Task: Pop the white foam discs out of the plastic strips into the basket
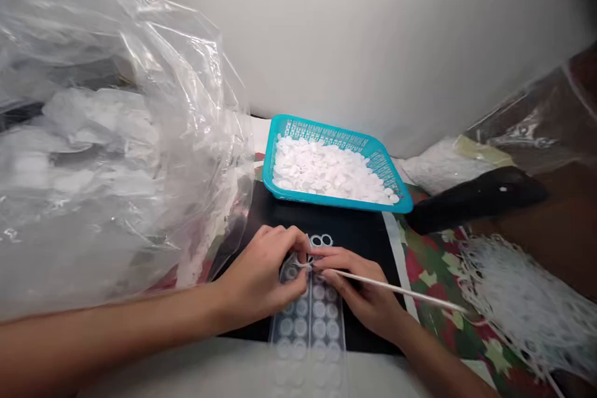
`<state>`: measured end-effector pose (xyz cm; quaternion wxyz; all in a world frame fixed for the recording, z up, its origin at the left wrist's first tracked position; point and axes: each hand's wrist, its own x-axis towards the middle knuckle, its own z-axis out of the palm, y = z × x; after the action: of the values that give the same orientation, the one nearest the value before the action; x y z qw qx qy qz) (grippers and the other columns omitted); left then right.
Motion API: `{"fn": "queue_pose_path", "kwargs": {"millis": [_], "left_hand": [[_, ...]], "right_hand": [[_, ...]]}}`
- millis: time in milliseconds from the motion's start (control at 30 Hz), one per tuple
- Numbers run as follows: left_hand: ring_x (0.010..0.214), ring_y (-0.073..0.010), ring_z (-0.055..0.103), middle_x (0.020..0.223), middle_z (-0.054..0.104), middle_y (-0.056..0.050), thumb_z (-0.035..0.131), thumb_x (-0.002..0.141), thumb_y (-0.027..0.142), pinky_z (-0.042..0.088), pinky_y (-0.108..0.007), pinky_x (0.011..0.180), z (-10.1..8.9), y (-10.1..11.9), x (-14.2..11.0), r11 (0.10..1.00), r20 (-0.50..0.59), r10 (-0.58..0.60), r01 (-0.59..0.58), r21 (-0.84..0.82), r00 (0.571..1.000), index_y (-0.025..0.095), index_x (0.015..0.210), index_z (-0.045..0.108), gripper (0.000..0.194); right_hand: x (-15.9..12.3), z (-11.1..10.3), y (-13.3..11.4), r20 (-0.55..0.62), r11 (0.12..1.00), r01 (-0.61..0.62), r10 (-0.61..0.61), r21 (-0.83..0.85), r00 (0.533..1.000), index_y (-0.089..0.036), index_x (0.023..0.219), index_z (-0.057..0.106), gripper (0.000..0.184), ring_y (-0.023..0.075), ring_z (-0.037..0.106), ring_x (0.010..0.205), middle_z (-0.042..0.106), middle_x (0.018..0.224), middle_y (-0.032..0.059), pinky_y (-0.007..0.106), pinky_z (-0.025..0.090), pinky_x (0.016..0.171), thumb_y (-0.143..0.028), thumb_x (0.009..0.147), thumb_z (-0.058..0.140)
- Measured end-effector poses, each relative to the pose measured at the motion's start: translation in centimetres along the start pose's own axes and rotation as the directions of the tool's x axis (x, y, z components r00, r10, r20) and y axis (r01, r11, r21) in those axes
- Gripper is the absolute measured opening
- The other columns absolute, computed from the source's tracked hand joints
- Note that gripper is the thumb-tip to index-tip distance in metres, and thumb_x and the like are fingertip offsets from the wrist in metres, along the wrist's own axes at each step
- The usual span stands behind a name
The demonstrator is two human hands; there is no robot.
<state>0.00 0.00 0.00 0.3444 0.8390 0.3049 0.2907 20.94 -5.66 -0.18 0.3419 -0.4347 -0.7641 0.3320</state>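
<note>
Pinching of a white stick by the right hand is noted; the left hand is curled nearly closed over a clear circle-patterned sheet, its hold undeterminable; beyond, white discs are contained in a blue basket

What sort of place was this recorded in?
Likely a small handwork spot, at home or in a workshop: a clear sheet of round pieces, a turquoise basket heaped with white discs, and a bulky clear plastic bag suggest it.
</note>
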Motion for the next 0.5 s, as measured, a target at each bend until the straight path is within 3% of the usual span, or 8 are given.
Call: {"fn": "queue_pose_path", "kwargs": {"millis": [167,300,500], "left_hand": [[0.081,-0.0137,0.051,0.086,0.058,0.004,0.055,0.079,0.011,0.032,-0.030,0.074,0.01,-0.10,-0.01,1.000,-0.005,0.005,-0.005,0.025,1.000,0.020,0.087,0.050,0.013],[0.080,-0.0143,0.051,0.081,0.057,0.003,0.055,0.082,0.015,0.029,-0.032,0.076,-0.16,-0.07,0.15,0.996,-0.009,0.011,-0.011,0.085,1.000,0.020,0.079,0.055,0.005],[0.077,-0.0144,0.051,0.078,0.059,0.003,0.056,0.085,0.026,0.027,-0.035,0.078,-0.33,0.22,0.16,0.982,0.008,0.043,-0.044,0.183,0.999,0.020,0.080,0.061,0.009]], "right_hand": [[0.07,-0.28,-0.04,-0.001,0.999,-0.016,0.016,0.031,1.000,-0.025,0.114,0.062,0.027,0.0144,0.065,0.101,0.070,0.110,0.0020,0.024,0.049,0.088,-0.011,0.095,0.050],[0.11,-0.22,-0.02,-0.023,0.996,-0.078,0.079,0.039,0.997,-0.025,0.110,0.065,0.023,0.0144,0.066,0.094,0.071,0.104,0.0009,0.024,0.050,0.082,-0.014,0.095,0.051],[0.09,-0.23,-0.03,-0.070,0.987,-0.154,0.157,0.053,0.985,-0.027,0.106,0.069,0.020,0.0141,0.067,0.088,0.073,0.098,-0.0005,0.022,0.051,0.076,-0.020,0.095,0.054]]}}
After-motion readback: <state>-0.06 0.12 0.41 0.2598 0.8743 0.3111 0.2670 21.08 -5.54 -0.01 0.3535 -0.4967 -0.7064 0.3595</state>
